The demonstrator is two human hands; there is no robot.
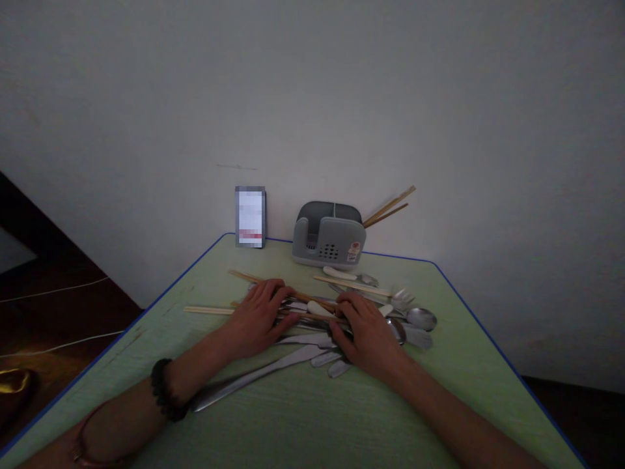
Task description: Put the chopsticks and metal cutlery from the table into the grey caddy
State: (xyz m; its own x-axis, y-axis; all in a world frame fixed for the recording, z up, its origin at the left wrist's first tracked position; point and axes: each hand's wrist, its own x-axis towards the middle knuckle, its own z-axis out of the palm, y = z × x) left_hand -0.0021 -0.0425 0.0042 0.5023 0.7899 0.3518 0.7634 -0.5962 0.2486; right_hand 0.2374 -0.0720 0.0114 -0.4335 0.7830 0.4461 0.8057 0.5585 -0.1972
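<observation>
A loose pile of chopsticks, spoons, forks and knives lies across the middle of the table. My left hand [261, 319] rests palm down on its left part, thumb apart from the fingers, touching brown chopsticks [307, 297]. On the right part lies my right hand [364, 326], fingers spread over the handles. Pale chopsticks [208, 311] stick out left of my left hand. Beyond my right hand show a fork [403, 298] and a spoon [422, 318]. Nearer to me, a table knife [258, 372] points toward my left forearm. What lies under my palms is hidden.
A grey cutlery holder [336, 241] stands at the back against the wall, with brown chopsticks [390, 207] slanting up by its right side. To its left a phone [250, 218] leans upright. Blue edging [493, 332] borders the green table [293, 430].
</observation>
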